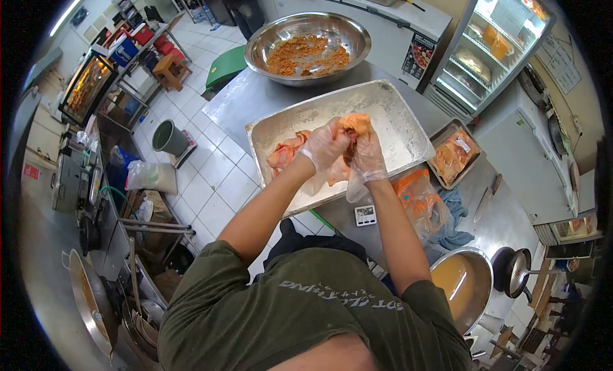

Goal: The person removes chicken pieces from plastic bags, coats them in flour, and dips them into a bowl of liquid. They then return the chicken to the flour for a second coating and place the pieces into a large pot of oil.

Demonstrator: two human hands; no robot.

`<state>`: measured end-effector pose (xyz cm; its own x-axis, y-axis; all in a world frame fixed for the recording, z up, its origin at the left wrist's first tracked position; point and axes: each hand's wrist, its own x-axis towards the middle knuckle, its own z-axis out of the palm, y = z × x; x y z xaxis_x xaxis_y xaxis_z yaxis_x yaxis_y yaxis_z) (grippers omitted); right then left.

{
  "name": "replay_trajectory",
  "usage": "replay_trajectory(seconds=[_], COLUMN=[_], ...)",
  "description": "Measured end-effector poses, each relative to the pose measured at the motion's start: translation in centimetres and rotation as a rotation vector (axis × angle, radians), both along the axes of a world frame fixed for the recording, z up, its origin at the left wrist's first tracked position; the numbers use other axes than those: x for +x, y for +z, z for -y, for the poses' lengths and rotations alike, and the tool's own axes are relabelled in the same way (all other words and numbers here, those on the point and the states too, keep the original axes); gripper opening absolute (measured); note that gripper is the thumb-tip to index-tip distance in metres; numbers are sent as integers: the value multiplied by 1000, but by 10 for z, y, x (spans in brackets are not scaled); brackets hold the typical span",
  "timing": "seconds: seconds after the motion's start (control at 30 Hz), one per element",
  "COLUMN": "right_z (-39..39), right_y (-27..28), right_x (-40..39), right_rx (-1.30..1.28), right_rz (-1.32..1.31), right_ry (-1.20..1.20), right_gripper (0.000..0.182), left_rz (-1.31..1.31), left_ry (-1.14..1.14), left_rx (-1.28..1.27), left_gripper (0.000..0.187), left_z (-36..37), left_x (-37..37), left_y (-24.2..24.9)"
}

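Note:
Both of my hands wear clear plastic gloves and are raised over a large rectangular metal tray (402, 109). Between them is a piece of raw chicken (355, 123), orange-tinted on top with darker red flesh below. My left hand (324, 144) is closed on its left side, and my right hand (367, 159) grips it from the right. My fingers hide part of the piece. More raw chicken (287, 152) lies in the left end of the tray, and another bit shows beneath my hands. Pale, flour-like powder coats the tray's floor and walls.
Beyond the tray stands a wide steel bowl (357, 48) of orange-brown crumbly mix. To the right are a smaller tray of bagged meat (454, 155), an orange-tinted plastic bag (418, 202), a blue cloth (454, 221), a knife (486, 200) and a small digital device (365, 216). A pot (461, 288) holds yellowish liquid.

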<state>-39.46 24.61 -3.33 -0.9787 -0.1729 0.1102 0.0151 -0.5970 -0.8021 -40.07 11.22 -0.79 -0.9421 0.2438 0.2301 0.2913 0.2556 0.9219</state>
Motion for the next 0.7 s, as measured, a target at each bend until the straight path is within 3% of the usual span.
replay_trajectory(seconds=[0.1,0.17,0.27,0.33,0.4,0.47,0.53,0.67,0.7], right_z=[10,13,12,21,28,31,24,0,-6], right_y=[-14,-21,-22,-24,-13,-14,-10,0,9], right_x=[-10,-9,-7,-6,5,8,9,7,11], right_rx=[51,95,579,649,744,786,825,841,835], right_rz=[-134,-178,-303,-164,-93,-360,-570,-450,-452], right_ry=[-34,-83,-214,-306,-378,-473,-534,-92,-3], right_gripper=[32,33,36,37,37,38,38,39,39], left_rz=[337,515,716,614,315,54,60,199,158], left_ry=[-29,-23,61,207,391,513,477,396,272], left_rx=[512,572,625,464,120,-106,-235,-464,-609], left_gripper=[17,18,21,22,24,29,31,34,33], left_z=[0,5,15,17,6,-2,-2,12,16], left_x=[0,-5,4,7,5,16,18,22,24], left_y=[-15,-16,-19,-22,-36,-38,-38,-19,-9])
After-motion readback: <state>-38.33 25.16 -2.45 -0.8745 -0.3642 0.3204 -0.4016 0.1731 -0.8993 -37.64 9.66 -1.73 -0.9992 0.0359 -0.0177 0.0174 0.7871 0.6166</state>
